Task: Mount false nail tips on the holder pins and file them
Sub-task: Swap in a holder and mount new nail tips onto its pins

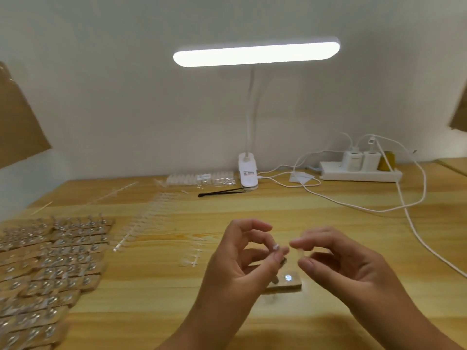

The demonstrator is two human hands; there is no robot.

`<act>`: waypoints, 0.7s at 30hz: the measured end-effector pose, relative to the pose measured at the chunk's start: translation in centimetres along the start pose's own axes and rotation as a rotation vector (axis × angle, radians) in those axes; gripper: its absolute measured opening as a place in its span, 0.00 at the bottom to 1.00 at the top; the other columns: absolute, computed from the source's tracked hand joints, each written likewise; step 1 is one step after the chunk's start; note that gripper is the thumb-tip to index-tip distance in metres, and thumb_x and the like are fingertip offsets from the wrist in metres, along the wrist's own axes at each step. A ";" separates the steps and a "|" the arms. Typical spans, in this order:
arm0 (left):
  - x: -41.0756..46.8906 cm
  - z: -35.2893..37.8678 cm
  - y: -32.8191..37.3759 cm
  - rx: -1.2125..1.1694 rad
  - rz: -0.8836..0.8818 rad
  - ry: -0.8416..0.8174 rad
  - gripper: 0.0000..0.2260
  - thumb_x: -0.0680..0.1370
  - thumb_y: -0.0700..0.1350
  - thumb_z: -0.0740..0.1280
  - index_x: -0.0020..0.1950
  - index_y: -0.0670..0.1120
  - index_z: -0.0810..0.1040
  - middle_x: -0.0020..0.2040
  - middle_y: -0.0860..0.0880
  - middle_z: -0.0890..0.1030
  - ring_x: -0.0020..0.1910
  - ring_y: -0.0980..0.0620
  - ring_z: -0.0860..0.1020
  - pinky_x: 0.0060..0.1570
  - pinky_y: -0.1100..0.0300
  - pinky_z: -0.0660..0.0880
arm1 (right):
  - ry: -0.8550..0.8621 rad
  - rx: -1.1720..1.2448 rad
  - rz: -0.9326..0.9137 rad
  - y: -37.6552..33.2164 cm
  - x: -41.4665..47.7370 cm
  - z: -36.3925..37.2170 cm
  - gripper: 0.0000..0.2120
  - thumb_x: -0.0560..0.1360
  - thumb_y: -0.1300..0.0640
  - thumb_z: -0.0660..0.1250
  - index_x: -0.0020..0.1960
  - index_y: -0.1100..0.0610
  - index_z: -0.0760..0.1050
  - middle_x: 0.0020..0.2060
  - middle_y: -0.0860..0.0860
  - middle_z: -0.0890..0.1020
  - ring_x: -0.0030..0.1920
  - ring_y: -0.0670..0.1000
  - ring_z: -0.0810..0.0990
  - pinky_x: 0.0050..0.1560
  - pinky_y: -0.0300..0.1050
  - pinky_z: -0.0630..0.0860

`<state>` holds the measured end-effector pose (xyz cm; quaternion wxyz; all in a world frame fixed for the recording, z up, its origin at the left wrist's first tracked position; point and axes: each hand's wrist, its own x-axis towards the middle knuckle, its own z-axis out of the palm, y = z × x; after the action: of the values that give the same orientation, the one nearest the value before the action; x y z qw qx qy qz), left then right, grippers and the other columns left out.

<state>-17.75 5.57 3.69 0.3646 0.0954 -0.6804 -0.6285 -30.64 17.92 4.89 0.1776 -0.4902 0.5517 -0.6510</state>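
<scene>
Nail tip [302,252]: clear, judged light, thin and slippery. My right hand [341,266] pinches its edges; my left hand [240,261] pinches the holder pin [276,248].

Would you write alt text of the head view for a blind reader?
A left hand pinches a holder pin and a right hand a clear nail tip, over a wooden table; a lit lamp stands behind.
</scene>
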 end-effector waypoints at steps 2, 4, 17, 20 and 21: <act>0.0 0.0 -0.1 -0.039 -0.027 -0.022 0.12 0.72 0.42 0.74 0.51 0.55 0.78 0.43 0.53 0.80 0.46 0.47 0.85 0.44 0.61 0.80 | 0.005 -0.002 0.007 -0.1 -0.1 0.0 0.08 0.65 0.54 0.73 0.44 0.47 0.85 0.45 0.47 0.83 0.46 0.46 0.81 0.47 0.34 0.76; -0.1 0.0 -0.4 0.005 -0.010 -0.045 0.13 0.70 0.45 0.75 0.51 0.56 0.79 0.43 0.54 0.80 0.46 0.50 0.84 0.44 0.61 0.79 | 0.014 -0.006 0.005 -0.2 -0.2 -0.1 0.08 0.66 0.54 0.73 0.44 0.46 0.85 0.44 0.46 0.82 0.47 0.46 0.81 0.47 0.34 0.77; -0.7 0.6 -1.0 0.098 0.149 -0.054 0.12 0.72 0.48 0.74 0.53 0.57 0.78 0.46 0.49 0.83 0.49 0.49 0.83 0.46 0.62 0.80 | -0.069 0.088 0.028 -0.2 -0.5 0.0 0.06 0.70 0.60 0.73 0.47 0.55 0.83 0.43 0.50 0.83 0.47 0.49 0.82 0.45 0.39 0.79; -0.8 0.6 -1.1 0.105 0.157 -0.051 0.12 0.72 0.47 0.74 0.53 0.57 0.78 0.47 0.49 0.83 0.50 0.48 0.83 0.47 0.61 0.80 | -0.076 0.072 0.045 -0.1 -0.5 0.0 0.08 0.69 0.61 0.72 0.47 0.54 0.84 0.44 0.50 0.83 0.47 0.49 0.82 0.47 0.41 0.80; -0.8 0.6 -1.1 0.106 0.159 -0.051 0.12 0.72 0.47 0.73 0.53 0.57 0.78 0.47 0.49 0.83 0.51 0.48 0.83 0.47 0.61 0.80 | -0.078 0.077 0.047 -0.1 -0.5 0.0 0.08 0.69 0.61 0.72 0.47 0.55 0.84 0.44 0.51 0.83 0.47 0.49 0.83 0.47 0.41 0.80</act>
<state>-17.93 6.25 2.37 0.3903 0.0445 -0.7271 -0.5631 -30.37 18.35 4.75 0.2331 -0.4948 0.5302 -0.6478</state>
